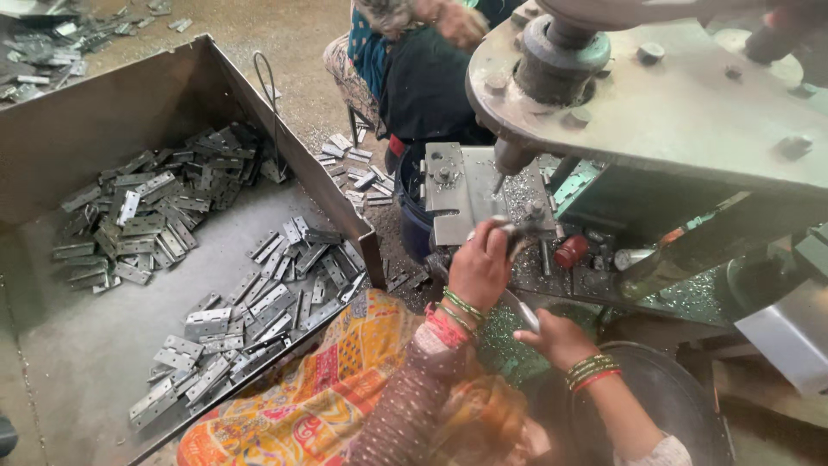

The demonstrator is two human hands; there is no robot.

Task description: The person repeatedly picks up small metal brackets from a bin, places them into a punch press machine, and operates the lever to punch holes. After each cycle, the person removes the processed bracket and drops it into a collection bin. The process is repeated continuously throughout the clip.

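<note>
The right hand [559, 336] is closed around a flat metal hinge leaf [523, 312], which projects up and to the left from the fist. The left hand [481, 263], just beyond and to the left of the right, is clenched on a small metal piece [504, 228] held at the jig plate [461, 194]; what exactly the fingers enclose cannot be told. Both wrists carry green and red bangles [592, 371].

Directly above the left hand, the drill bit [498, 183] points down from the drill press head [638, 95]. Metal shavings [690, 298] cover the machine table to the right of both hands. A red cylindrical part [571, 251] lies just right of the left hand.

Left of both hands stands a large open sheet-metal bin [78, 345] holding two heaps of grey hinges [250, 315]. Beyond the left hand, loose hinges [354, 168] lie on the floor beside another seated person [414, 78].
</note>
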